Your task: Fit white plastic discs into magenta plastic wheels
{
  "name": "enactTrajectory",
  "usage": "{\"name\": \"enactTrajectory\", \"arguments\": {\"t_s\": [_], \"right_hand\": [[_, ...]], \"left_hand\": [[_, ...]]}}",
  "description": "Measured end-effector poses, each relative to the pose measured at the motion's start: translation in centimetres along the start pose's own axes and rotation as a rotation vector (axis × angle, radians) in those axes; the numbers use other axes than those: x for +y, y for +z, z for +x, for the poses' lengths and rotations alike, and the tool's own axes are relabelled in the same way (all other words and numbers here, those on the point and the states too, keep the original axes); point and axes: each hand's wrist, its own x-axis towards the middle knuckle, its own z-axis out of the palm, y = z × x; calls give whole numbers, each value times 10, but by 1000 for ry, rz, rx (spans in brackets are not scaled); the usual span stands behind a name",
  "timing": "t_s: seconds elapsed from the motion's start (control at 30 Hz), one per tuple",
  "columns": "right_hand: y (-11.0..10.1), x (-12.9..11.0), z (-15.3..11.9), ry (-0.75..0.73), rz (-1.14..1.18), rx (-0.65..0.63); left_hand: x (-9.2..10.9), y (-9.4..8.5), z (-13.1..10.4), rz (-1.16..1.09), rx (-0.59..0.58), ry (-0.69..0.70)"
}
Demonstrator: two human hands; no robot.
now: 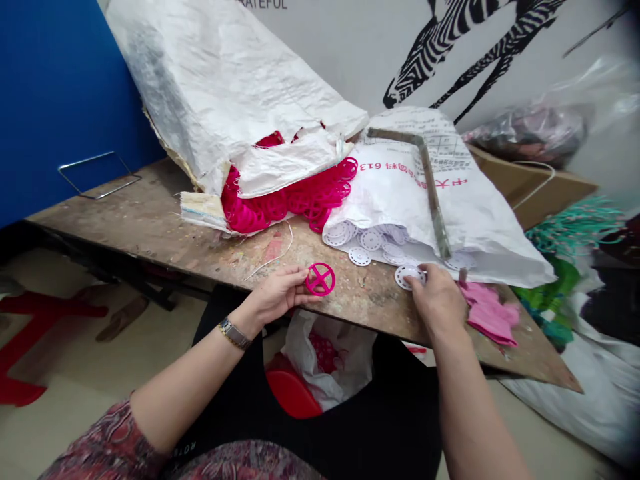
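Between its thumb and fingers, my left hand (283,291) holds a pink ring with a cross inside (321,279), just over the table's front edge. My right hand (440,300) pinches a white slotted disc (407,276) at the table's edge, thumb and finger on its right side. More white discs (359,257) spill from the mouth of a printed white sack (400,173). Several pink rings (300,200) lie heaped in the opening of a larger white sack (225,87) at the back left.
A bent metal bar (431,190) rests on the printed sack. A pink glove (489,313) lies right of my right hand. Below the wooden table (150,227), a white bag (357,350) with pink pieces sits between my legs. A wire stand (100,175) is at far left.
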Motion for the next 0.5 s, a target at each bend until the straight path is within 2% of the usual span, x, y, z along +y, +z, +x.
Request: {"name": "enactTrajectory", "arguments": {"t_s": [0.1,0.17,0.2,0.27,0.37,0.43,0.5], "right_hand": [[-9,-5,-8,63,291,39],[-14,-13,-17,75,606,42],[-16,-18,-23,90,790,23],[-19,-29,-35,158,1149,-75],[-22,-47,-52,311,1518,-274],[-23,-57,-62,366,1625,-389],[-23,-64,-71,368,1666,-481]], "left_hand": [[-3,3,-2,54,-2,24],[-6,6,-4,230,9,89],[-7,7,-5,387,13,150],[-9,8,-6,801,-8,345],[-13,7,-6,1357,-152,709],[-15,8,-6,1561,-256,876],[-17,10,-6,1675,-323,968]]}}
